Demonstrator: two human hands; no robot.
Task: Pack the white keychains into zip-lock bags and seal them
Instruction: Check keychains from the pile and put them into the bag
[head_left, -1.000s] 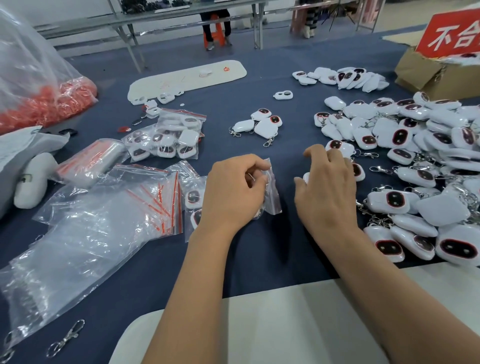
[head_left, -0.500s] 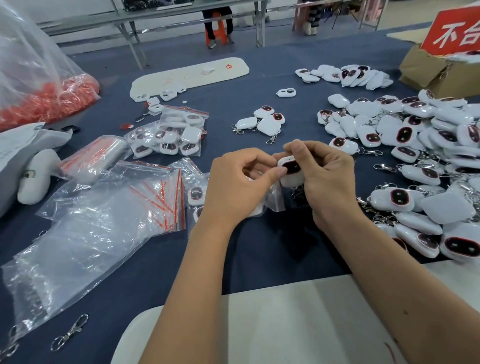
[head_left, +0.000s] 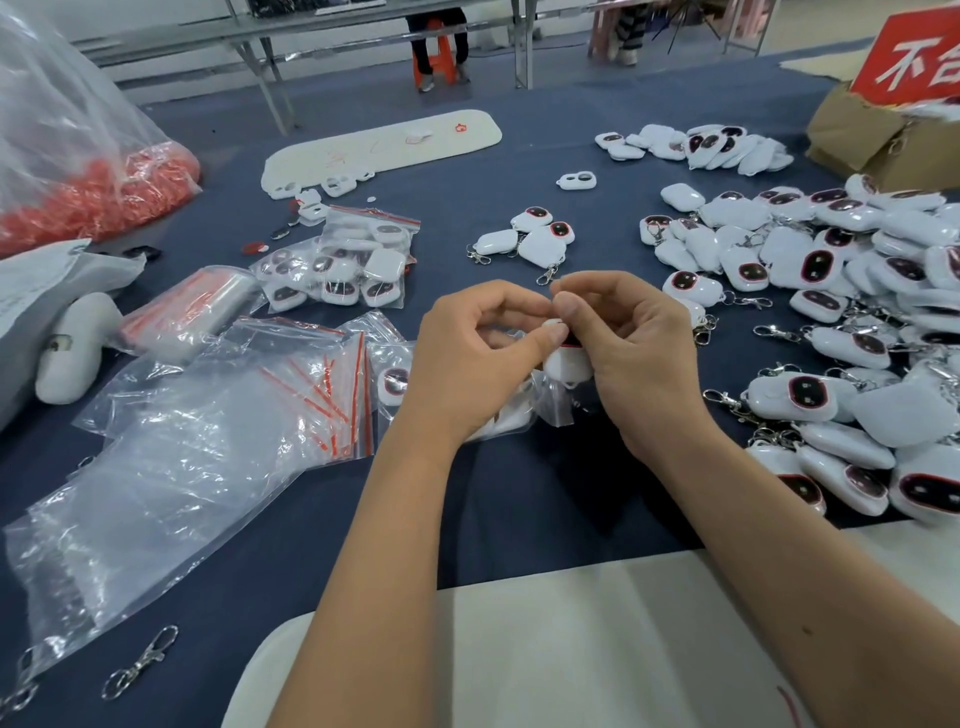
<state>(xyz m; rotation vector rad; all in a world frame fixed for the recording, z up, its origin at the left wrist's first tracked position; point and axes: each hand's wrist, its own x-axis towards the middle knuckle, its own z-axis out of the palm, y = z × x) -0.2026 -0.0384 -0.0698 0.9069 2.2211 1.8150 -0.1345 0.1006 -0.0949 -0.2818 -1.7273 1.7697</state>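
My left hand (head_left: 467, 358) and my right hand (head_left: 634, 358) meet over the blue tablecloth at the middle. Between them is one white keychain (head_left: 566, 364), half inside the mouth of a small clear zip-lock bag (head_left: 550, 402). The left hand's thumb and fingers pinch the bag's edge. My right hand's fingers curl round the keychain from the right. A big pile of loose white keychains (head_left: 831, 291) with dark red-rimmed faces lies to the right.
Empty zip-lock bags (head_left: 218, 415) with red strips lie at the left, filled bags (head_left: 353, 260) behind them. A large bag of red parts (head_left: 88, 192) sits far left, a cardboard box (head_left: 878, 140) far right. Loose metal clasps (head_left: 140, 660) lie near the front edge.
My right hand picked a keychain from the pile, carried it to the left hand and now pushes it down into the bag's mouth. The left hand kept hold of the bag.
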